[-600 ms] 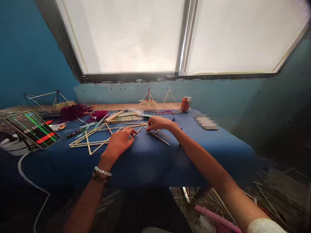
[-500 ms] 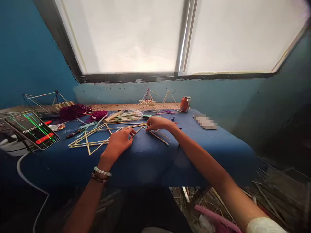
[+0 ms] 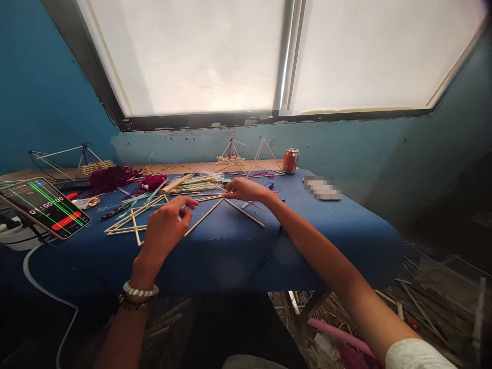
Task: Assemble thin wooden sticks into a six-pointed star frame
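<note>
My left hand (image 3: 169, 223), with bead bracelets at the wrist, is raised above the table with its fingers bent and apart and nothing visible in them. A flat frame of thin wooden sticks (image 3: 135, 225) lies partly behind it. Farther right, my right hand (image 3: 244, 189) has its fingertips closed at the top corner where several thin sticks meet. From that corner one wooden stick (image 3: 204, 216) slants down to the left and another stick (image 3: 246, 213) slants down to the right. The exact grip is partly hidden by the fingers.
A phone (image 3: 48, 207) showing a timer leans at the left. Purple yarn (image 3: 115, 178), a bag of sticks (image 3: 200, 183) and small stick pyramids (image 3: 265, 159) stand along the back. An orange can (image 3: 291, 161) is at back right. Stick scraps litter the floor.
My left hand has drawn back to the left and lifted off the slanting stick, now fully in view. My right hand stays at the corner. The view has shifted slightly.
</note>
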A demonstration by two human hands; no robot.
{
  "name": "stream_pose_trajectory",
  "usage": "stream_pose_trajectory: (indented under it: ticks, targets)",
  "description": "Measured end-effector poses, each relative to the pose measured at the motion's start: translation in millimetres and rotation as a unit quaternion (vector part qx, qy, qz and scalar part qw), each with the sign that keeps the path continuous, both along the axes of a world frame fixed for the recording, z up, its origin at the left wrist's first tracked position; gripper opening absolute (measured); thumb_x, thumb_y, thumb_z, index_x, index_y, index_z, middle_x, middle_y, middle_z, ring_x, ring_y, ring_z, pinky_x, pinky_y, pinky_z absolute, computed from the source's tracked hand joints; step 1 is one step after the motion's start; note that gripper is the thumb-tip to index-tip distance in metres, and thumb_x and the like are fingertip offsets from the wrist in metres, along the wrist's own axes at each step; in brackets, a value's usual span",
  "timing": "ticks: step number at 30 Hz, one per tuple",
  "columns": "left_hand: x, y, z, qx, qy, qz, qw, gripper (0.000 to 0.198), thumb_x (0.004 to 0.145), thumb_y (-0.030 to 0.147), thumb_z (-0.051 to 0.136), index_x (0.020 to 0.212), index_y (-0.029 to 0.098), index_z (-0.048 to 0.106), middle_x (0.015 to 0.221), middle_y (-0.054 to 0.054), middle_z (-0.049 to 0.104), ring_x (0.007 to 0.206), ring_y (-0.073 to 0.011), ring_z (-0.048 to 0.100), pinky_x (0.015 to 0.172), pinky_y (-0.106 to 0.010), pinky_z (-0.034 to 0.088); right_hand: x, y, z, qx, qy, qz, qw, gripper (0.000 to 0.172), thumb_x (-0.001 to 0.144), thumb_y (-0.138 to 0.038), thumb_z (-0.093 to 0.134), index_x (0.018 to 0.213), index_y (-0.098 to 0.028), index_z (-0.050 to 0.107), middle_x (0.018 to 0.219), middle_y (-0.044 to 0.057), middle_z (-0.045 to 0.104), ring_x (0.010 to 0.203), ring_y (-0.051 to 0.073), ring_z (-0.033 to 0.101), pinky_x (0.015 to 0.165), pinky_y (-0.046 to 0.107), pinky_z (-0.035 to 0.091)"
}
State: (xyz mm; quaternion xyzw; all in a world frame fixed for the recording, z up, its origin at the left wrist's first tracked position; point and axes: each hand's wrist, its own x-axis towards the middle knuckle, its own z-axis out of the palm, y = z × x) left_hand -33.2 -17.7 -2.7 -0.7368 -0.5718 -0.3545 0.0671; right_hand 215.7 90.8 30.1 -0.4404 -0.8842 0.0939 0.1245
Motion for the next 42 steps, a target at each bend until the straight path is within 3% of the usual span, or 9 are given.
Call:
stream_pose_trajectory:
  ticks: [5,9,14,16,19,25,31,36,42]
  targets:
    - [-19,-29,-14.8,0.071,-0.092,-0.006,0.993,0.02,0.091,0.023,0.056,0.093,0.027,0.075,0.091,0.003,0.08,0.063,-0.0137,0.064,0.059,-0.026,0.045,-15,-17,1.7,0.003,0.007,0.082,0.997,0.032,0.099,-0.044,0.062,0.095,-0.014,0.076,0.08,0.0,0.064,0.07,0.01,0.046,0.066,0.026,0.028]
    - [-27,-51,-28.8,0.086,-0.131,0.016,0.988,0.018,0.091,0.026,0.058,0.089,0.027,0.076,0.08,0.004,0.076,0.055,-0.012,0.058,0.054,-0.024,0.044,-34,-40,-7.9,-0.008,-0.031,0.153,0.988,0.027,0.094,-0.046,0.072,0.098,-0.02,0.078,0.077,-0.002,0.064,0.066,0.01,0.049,0.063,0.026,0.027]
    - [-31,-72,-52.0,0.066,-0.284,-0.014,0.956,0.017,0.096,0.04,0.065,0.099,0.025,0.073,0.084,0.001,0.077,0.058,-0.0118,0.059,0.054,-0.023,0.046,-39,-70,-20.5,0.03,-0.063,0.148,0.987,0.029,0.101,-0.046,0.065,0.112,-0.021,0.075,0.075,0.001,0.066,0.068,0.014,0.051,0.065,0.028,0.024]
    - [-29,-74,-63.0,0.057,-0.397,-0.05,0.914,0.019,0.098,0.041,0.063,0.099,0.024,0.069,0.076,0.001,0.073,0.053,-0.011,0.056,0.05,-0.022,0.045,-36,-78,-22.3,0.036,-0.074,0.139,0.987,0.026,0.103,-0.043,0.062,0.109,-0.022,0.074,0.083,0.003,0.07,0.071,0.014,0.053,0.065,0.028,0.024]
    - [-20,-71,-76.3,0.07,-0.546,-0.096,0.829,0.02,0.097,0.042,0.062,0.094,0.022,0.065,0.062,0.004,0.064,0.044,-0.01,0.049,0.043,-0.021,0.039,-31,-87,-22.5,0.038,-0.09,0.129,0.987,0.02,0.104,-0.036,0.058,0.107,-0.022,0.073,0.102,0.003,0.074,0.075,0.012,0.056,0.064,0.028,0.025]
    - [2,-63,-82.7,0.086,-0.711,-0.137,0.684,0.017,0.087,0.037,0.068,0.086,0.022,0.061,0.051,0.007,0.051,0.042,-0.0094,0.04,0.038,-0.018,0.03,-27,-97,-23.6,0.049,-0.107,0.121,0.986,0.021,0.105,-0.03,0.053,0.106,-0.022,0.072,0.107,0.003,0.073,0.074,0.011,0.054,0.063,0.028,0.025]
    - [10,-57,-74.7,0.082,-0.801,-0.201,0.557,0.013,0.083,0.029,0.07,0.083,0.022,0.059,0.05,0.01,0.042,0.04,-0.0066,0.029,0.041,-0.019,0.027,-28,-100,-28.4,0.048,-0.082,0.107,0.99,0.019,0.104,-0.03,0.055,0.106,-0.023,0.073,0.105,0.002,0.071,0.069,0.009,0.05,0.063,0.028,0.026]
    - [10,-52,-65.7,0.088,-0.842,-0.232,0.479,0.008,0.083,0.022,0.065,0.083,0.022,0.057,0.05,0.01,0.036,0.04,-0.007,0.027,0.043,-0.021,0.026,-32,-103,-29.2,0.057,-0.07,0.073,0.993,0.018,0.104,-0.033,0.058,0.105,-0.022,0.073,0.107,0.002,0.071,0.068,0.009,0.05,0.064,0.028,0.027]
    - [10,-47,-56.6,0.101,-0.88,-0.262,0.383,0.013,0.08,0.014,0.06,0.079,0.021,0.049,0.051,0.011,0.031,0.04,-0.0071,0.026,0.043,-0.021,0.026,-22,-109,-36.6,0.131,-0.016,0.042,0.99,0.026,0.107,-0.042,0.054,0.11,-0.022,0.071,0.112,0.004,0.07,0.071,0.01,0.056,0.067,0.028,0.033]
